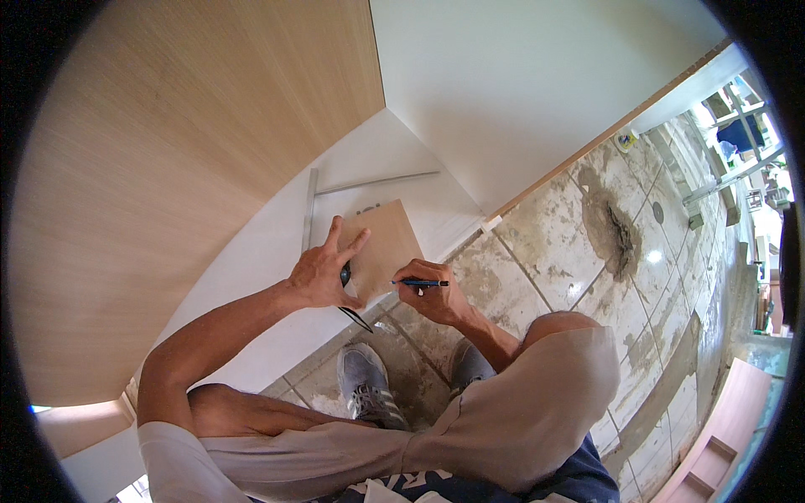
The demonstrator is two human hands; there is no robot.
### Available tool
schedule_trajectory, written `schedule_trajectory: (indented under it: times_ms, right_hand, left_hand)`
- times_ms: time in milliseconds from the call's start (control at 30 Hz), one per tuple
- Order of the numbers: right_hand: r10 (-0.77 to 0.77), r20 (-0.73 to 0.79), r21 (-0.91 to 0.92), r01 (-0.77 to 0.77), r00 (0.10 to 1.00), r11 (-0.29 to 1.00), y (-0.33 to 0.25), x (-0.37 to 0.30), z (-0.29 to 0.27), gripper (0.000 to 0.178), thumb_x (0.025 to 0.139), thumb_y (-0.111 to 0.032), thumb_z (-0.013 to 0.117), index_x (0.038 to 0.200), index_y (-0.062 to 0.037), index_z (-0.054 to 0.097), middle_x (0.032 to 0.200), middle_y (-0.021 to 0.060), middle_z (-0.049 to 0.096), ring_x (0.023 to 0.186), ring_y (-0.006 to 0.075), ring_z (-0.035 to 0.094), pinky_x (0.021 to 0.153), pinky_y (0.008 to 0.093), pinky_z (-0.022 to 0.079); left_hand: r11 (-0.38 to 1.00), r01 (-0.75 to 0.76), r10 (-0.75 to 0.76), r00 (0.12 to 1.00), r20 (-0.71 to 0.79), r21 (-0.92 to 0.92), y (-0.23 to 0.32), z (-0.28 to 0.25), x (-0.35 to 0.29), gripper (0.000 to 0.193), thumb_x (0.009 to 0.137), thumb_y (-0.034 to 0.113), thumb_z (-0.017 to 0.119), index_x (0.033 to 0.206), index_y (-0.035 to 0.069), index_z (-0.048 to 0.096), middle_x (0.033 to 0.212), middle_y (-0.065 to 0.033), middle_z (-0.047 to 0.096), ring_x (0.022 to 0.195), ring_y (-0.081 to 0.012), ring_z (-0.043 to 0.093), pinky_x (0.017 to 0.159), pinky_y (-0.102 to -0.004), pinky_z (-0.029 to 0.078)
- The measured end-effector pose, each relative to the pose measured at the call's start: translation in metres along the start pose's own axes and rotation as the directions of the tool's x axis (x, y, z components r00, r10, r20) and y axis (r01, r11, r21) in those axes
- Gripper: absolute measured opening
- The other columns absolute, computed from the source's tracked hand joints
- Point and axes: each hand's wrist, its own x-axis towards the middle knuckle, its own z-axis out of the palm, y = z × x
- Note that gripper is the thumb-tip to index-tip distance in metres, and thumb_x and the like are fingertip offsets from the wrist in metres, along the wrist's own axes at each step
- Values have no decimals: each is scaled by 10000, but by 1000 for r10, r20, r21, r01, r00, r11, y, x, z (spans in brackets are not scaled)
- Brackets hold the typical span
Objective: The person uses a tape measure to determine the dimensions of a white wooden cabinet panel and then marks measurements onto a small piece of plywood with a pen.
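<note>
Pinching a pen [433, 283], the right hand [444, 302] sits at four o'clock on the board [387, 239]; the left hand [317, 275], fingers spread, seemingly steadies it from eight.

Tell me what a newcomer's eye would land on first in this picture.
Probably, at the centre, the left hand spread at the left side of a small tan board while the right hand grips a blue pen or pencil near its lower edge. Next, likely, the large wood-grain panel across the upper left, then the broken hole in the dirty floor tiles at right.
</note>
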Motion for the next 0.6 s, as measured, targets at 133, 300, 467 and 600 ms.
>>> schedule_trajectory:
  times_ms: [133,300,467,600]
  right_hand:
    - [21,15,-20,-20,1000,1000,0,0,-2,82,870,-18,690,951,-17,703,855,94,690,690,182,667,615,326,522]
    - [24,3,-16,-24,1000,1000,1,-1,0,98,853,-12,696,951,-7,697,852,106,676,674,203,639,617,340,517]
    - [14,-5,8,-14,1000,1000,3,-1,1,119,857,-22,712,973,-5,690,848,111,666,676,219,629,623,353,512]
    - [-7,-4,31,8,1000,999,3,-1,3,129,862,-25,714,986,-6,685,853,115,669,688,232,642,628,362,517]
  left_hand:
    - [1000,9,-9,1000,5,-12,0,1,1,1392,487,520,980,1643,259,250,1588,-423,131,1036,-523,673,916,-499,577]
    - [1000,12,-12,1000,10,-19,0,0,2,1393,488,520,980,1644,250,252,1588,-411,127,1063,-524,666,933,-497,572]
    - [1000,20,-20,999,28,-3,4,-4,1,1379,500,513,978,1644,251,253,1590,-410,127,1078,-524,661,940,-495,570]
    - [1000,19,-19,1000,25,3,2,-3,1,1375,506,507,976,1645,250,249,1596,-408,121,1085,-518,661,945,-495,567]
